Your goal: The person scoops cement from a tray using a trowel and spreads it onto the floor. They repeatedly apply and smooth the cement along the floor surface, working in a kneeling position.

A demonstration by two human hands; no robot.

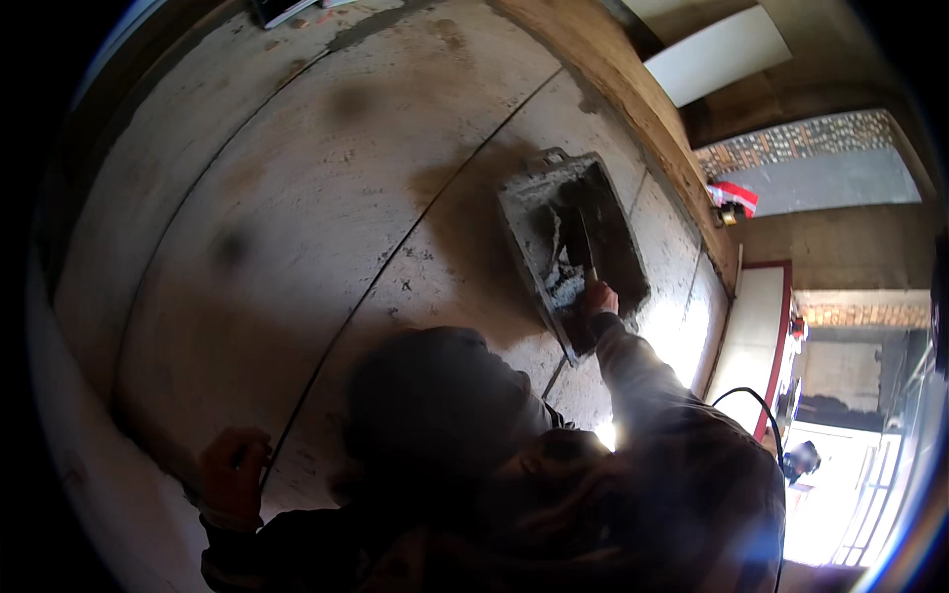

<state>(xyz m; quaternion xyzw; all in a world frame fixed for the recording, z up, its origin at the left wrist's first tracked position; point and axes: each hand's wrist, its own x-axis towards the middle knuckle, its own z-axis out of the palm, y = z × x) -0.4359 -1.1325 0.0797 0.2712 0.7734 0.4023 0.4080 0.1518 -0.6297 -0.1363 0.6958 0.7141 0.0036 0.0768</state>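
A grey rectangular mortar tub (636, 247) rests on the floor, smeared inside with wet grey mortar (565, 287). My right hand (600, 297) reaches over its near part, closed round the handle of a trowel. The thin trowel blade (588, 242) points away from me into the tub, among the mortar; shadow hides part of its outline. Far from the tub, at the lower left, my left hand (235, 469) hangs above the floor with loosely bent fingers. It is dark there, and I see nothing in that hand.
Pale, dusty floor slabs (297, 198) with dark joints lie around the tub. A wooden beam (618, 74) runs along the far right edge. Farther right are a white panel (727, 54), a red-and-white packet (734, 198), a black cable (756, 395) and another person (802, 458) near the bright opening.
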